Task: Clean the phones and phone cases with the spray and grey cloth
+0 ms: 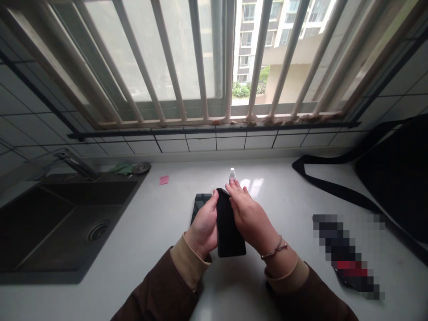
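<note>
My left hand (pixel 204 227) is closed around the left side of a black smartphone (pixel 230 236), with its thumb along the upper edge. Across the phone's top right corner lies my right hand (pixel 249 213), its fingers stretched out and close together. A thin pale edge shows under those fingertips; what it belongs to is unclear. Partly behind my left hand, a second phone (pixel 201 203) with a dark, reflecting screen lies flat on the white counter (pixel 150 249). A small white-capped bottle (pixel 232 173) stands just beyond my right fingertips, its lower part hidden.
To the left is a dark sink (pixel 76 276) with a faucet (pixel 78 165); a green cloth (pixel 122 168) lies behind it. A pink paper note (pixel 164 180) rests on the counter. At right are a black bag (pixel 397 174) with its strap and a pixelated dark object (pixel 347 254).
</note>
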Tool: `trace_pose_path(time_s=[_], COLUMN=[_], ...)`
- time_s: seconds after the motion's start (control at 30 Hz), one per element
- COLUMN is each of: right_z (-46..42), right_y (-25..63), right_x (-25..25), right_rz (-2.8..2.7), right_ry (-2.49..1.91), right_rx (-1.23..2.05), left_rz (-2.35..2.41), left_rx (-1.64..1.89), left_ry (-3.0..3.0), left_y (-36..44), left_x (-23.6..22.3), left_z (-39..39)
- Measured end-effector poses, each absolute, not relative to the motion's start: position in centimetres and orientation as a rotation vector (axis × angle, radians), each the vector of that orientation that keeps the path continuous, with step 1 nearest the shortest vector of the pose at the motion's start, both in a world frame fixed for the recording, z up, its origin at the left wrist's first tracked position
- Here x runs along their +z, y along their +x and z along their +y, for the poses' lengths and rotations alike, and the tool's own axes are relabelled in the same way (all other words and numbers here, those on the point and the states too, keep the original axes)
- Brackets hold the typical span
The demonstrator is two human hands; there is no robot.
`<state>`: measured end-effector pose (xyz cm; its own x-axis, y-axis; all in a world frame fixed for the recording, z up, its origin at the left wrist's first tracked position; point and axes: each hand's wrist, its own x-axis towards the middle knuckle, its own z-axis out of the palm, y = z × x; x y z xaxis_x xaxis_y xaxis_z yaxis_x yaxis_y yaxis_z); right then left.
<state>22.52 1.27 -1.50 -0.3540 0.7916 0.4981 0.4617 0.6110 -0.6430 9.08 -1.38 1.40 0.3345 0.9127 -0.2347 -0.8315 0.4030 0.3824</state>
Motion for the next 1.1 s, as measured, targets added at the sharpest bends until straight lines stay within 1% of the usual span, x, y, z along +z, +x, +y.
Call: trace_pose_path(time_s=[0.17, 0.37, 0.67, 0.77, 0.83, 0.9, 0.93, 1.0, 1.03, 1.1], right_z=[1.2, 0.8, -0.2, -0.4, -0.5, -0.3, -0.1, 0.4, 0.8, 1.4], right_y=[22.3, 22.4, 23.3, 23.9, 24.1, 23.9, 23.7, 23.5, 23.4, 23.5], right_x=[-1.7, -0.7, 1.4, 2.3, 2.6, 2.4, 2.1, 1.2, 0.7, 0.0], right_rz=[-2.227, -2.279, -2.334, -2.296, -2.196, -1.928, -1.740, -1.372, -1.246, -1.170], right_ry=[-0.885, -0.711, -0.461, -0.411, -0.430, -0.515, -0.578, -0.709, -0.782, -0.936], right_rx=[0.430, 0.493, 0.796, 0.978, 1.203, 1.417, 1.474, 1.433, 1.353, 1.133], left_rz=[0.497, 0.614, 0.787, 0.803, 0.781, 0.745, 0.734, 0.731, 0.732, 0.726], left_rx=[1.243, 1.296, 1.264, 1.307, 1.325, 1.321, 1.317, 1.301, 1.296, 1.258], left_ry=[0.140, 0.031, 0.048, 0.010, -0.002, 0.010, 0.024, 0.048, 0.058, 0.082], left_y=[9.4, 9.0, 7.5, 7.1, 6.8, 6.6, 6.6, 6.7, 6.8, 7.0], left_x=[0.9, 1.3, 2.0, 1.6, 1.3, 1.2, 1.2, 1.3, 1.4, 1.7], left_z=[-1.0, -0.9, -0.1, 0.3, 0.5, 0.6, 0.6, 0.4, 0.3, 0.0])
